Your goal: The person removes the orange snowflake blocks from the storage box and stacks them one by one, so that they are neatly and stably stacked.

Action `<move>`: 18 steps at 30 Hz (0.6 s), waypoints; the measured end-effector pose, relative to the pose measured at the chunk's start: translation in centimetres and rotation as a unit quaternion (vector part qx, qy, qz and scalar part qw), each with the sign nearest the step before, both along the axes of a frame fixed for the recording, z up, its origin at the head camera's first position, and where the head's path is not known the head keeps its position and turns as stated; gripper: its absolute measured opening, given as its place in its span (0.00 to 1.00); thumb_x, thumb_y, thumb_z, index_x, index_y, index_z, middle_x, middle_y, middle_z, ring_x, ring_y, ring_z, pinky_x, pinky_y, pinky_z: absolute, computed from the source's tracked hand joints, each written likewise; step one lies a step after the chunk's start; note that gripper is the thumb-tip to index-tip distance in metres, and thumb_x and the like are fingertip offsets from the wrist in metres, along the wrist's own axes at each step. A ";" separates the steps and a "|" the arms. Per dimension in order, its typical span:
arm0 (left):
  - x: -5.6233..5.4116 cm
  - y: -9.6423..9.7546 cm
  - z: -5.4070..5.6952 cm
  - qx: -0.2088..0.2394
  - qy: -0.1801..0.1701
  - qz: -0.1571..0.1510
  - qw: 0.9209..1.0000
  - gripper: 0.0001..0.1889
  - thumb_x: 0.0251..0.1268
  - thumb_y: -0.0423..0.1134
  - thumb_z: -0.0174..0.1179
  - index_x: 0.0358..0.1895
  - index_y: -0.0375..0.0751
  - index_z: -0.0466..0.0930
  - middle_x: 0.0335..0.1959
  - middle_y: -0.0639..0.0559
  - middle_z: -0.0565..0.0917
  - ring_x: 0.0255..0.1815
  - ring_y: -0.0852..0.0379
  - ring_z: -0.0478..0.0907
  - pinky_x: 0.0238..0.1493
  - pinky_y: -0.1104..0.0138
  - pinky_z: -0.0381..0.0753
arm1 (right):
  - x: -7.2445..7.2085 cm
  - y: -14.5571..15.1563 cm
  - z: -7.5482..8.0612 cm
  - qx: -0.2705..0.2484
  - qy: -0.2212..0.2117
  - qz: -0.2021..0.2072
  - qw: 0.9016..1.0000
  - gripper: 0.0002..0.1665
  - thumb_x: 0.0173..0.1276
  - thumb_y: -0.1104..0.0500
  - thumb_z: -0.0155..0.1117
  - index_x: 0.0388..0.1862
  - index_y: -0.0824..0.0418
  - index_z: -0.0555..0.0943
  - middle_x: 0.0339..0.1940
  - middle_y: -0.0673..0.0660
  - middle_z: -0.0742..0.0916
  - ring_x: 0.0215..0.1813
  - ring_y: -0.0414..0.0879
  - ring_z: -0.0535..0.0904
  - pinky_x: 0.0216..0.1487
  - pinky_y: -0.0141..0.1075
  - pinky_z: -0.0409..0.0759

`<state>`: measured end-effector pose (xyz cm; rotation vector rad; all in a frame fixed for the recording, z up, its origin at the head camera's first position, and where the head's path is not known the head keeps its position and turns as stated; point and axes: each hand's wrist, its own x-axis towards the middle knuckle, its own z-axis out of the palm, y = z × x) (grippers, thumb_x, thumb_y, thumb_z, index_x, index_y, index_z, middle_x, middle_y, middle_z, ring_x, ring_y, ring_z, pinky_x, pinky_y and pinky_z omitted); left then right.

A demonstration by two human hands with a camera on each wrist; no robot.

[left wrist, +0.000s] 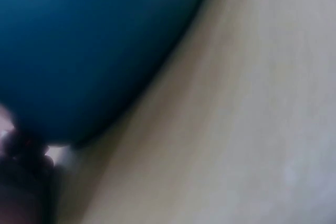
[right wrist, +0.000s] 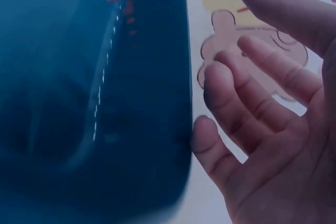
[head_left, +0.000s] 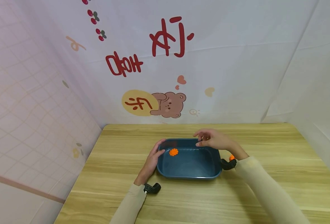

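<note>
A dark blue rectangular basin (head_left: 189, 177) with rounded corners sits on the wooden table. Inside it, toward the far left corner, lies a small orange disc (head_left: 173, 152) with a notched edge. My left hand (head_left: 151, 160) grips the basin's left side, thumb over the rim and fingers along the outside. Over the far right part of the basin hovers my right hand (head_left: 212, 139), fingers loosely bent and nothing between them. In the right wrist view its fingers (right wrist: 223, 85) appear beside the basin's rim. The left wrist view is blurred and shows mostly the basin's outer wall (left wrist: 89, 51).
Another orange piece (head_left: 232, 157) lies right of the basin, partly hidden by the right wrist and its black wrist mount (head_left: 228, 164). The wooden table (head_left: 120, 174) meets a white wall covering (head_left: 238, 77) printed with a bear and red characters.
</note>
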<state>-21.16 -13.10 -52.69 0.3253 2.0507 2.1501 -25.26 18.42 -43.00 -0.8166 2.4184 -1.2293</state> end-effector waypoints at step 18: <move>0.0 0.1 0.0 -0.004 0.006 0.000 1.000 0.26 0.76 0.35 0.45 0.75 0.43 0.62 0.77 0.52 0.61 0.76 0.52 0.55 0.76 0.53 0.48 | -0.8 -6.8 -2.3 -0.027 -0.057 0.048 0.997 0.24 0.70 0.56 0.65 0.61 0.65 0.77 0.37 0.65 0.86 0.34 0.62 0.83 0.37 0.47 0.83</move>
